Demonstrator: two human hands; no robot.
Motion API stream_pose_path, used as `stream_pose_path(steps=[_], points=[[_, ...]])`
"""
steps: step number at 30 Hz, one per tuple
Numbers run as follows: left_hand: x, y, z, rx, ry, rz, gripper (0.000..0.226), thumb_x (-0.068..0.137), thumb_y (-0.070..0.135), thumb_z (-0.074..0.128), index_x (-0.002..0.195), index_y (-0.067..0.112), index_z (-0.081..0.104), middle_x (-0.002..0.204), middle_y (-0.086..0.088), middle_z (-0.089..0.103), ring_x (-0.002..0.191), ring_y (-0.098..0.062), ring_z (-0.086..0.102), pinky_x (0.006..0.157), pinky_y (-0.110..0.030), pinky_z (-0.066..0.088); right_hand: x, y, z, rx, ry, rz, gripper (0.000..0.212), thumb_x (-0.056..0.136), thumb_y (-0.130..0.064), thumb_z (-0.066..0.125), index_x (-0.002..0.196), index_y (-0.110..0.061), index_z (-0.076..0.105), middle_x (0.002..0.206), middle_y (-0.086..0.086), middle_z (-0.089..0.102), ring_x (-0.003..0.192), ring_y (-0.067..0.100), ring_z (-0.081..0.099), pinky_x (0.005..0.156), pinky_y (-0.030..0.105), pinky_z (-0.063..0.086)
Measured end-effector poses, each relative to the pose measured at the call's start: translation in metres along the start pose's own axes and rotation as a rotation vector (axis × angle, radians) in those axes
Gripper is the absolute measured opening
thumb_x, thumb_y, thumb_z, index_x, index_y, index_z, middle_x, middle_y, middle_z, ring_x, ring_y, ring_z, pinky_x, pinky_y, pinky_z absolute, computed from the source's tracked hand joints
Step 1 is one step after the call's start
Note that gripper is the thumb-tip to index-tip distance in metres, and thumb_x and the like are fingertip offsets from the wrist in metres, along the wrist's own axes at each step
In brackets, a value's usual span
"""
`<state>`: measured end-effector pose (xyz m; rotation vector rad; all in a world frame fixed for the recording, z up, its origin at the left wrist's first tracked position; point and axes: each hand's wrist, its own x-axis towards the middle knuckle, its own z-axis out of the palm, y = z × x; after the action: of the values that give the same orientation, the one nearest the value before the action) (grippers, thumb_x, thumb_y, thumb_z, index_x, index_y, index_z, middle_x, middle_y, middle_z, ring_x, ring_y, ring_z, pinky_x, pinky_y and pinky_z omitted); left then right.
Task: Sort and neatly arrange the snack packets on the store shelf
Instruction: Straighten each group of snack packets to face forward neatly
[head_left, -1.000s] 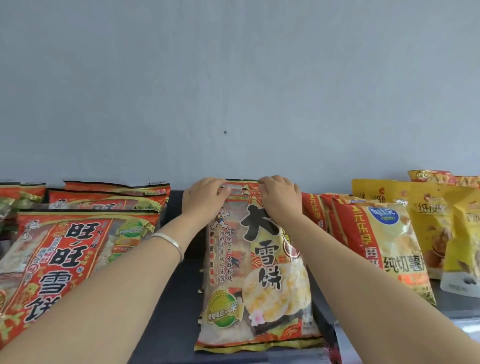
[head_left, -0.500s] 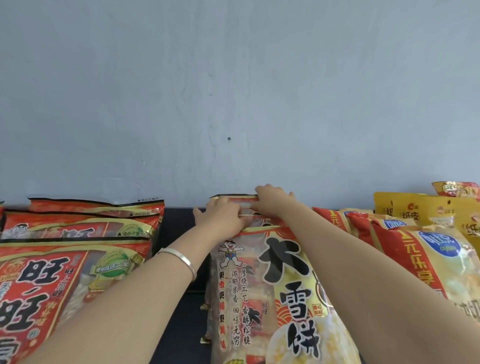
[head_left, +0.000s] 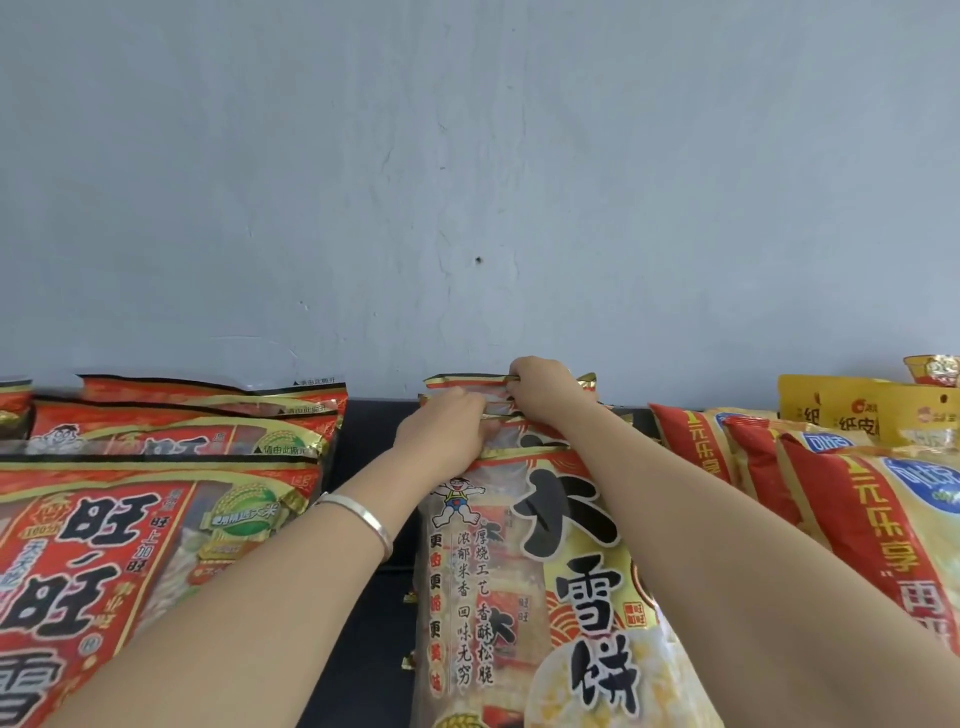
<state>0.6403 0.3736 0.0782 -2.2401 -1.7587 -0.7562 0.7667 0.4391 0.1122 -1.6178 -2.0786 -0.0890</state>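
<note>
Far left: stack of red-and-gold foil rice-cracker bags lying overlapped, top edges reaching back to the grey plaster wall. Right of that stack, a strip of bare dark shelf surface runs front to back, the only open room in view. Left hand, plain silver bangle on its wrist, fingers curled down onto the top seams of the middle row of gold-and-red snow-cracker packets; grip looks narrow, but whether it pinches or only presses cannot be told. Right hand closed over the top edge of the rearmost packet, which stands against the wall. Just beside, touching the right forearm, red-and-yellow crisp bags lean in a crowded row. Behind them, yellow flat pouches near the wall.
</note>
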Motion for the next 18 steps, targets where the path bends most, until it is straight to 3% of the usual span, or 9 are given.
stream_pose_path(steps=[5,10,14,18], points=[[-0.005,-0.016,-0.007,0.029,0.011,-0.034,0.028,0.098,0.026,0.041,0.071,0.025,0.037,0.092,0.002,0.047,0.086,-0.019,0.05,0.069,-0.035,0.042,0.002,-0.018,0.006,0.03,0.008,-0.017,0.021,0.096,-0.012,0.041,0.106,-0.006,0.058,0.112,0.017,0.062,0.105,0.034,0.055,0.079,0.034,0.043],[-0.008,-0.019,-0.008,0.035,0.019,-0.04,0.016,0.099,0.03,0.04,0.084,0.022,0.042,0.103,-0.001,0.053,0.097,-0.022,0.053,0.071,-0.036,0.043,0.001,-0.024,0.007,0.059,0.018,0.005,0.017,0.093,-0.013,0.043,0.101,-0.014,0.057,0.112,0.015,0.062,0.109,0.035,0.052,0.093,0.042,0.045],[-0.011,-0.018,-0.015,0.027,0.023,-0.043,0.025,0.096,0.044,0.041,0.095,0.021,0.052,0.11,-0.001,0.054,0.101,-0.021,0.053,0.076,-0.037,0.045,-0.015,-0.02,-0.007,0.012,0.014,-0.01,0.031,0.095,-0.022,0.043,0.123,-0.016,0.056,0.129,0.011,0.051,0.119,0.034,0.046,0.101,0.047,0.037],[-0.024,-0.007,-0.024,0.087,0.213,-0.078,0.031,0.096,0.045,0.039,0.105,0.021,0.056,0.114,0.0,0.057,0.1,-0.023,0.056,0.074,-0.034,0.041,-0.042,-0.01,-0.027,-0.029,0.035,-0.001,0.034,0.096,-0.031,0.042,0.128,-0.023,0.053,0.133,0.007,0.047,0.122,0.031,0.045,0.101,0.051,0.033]])
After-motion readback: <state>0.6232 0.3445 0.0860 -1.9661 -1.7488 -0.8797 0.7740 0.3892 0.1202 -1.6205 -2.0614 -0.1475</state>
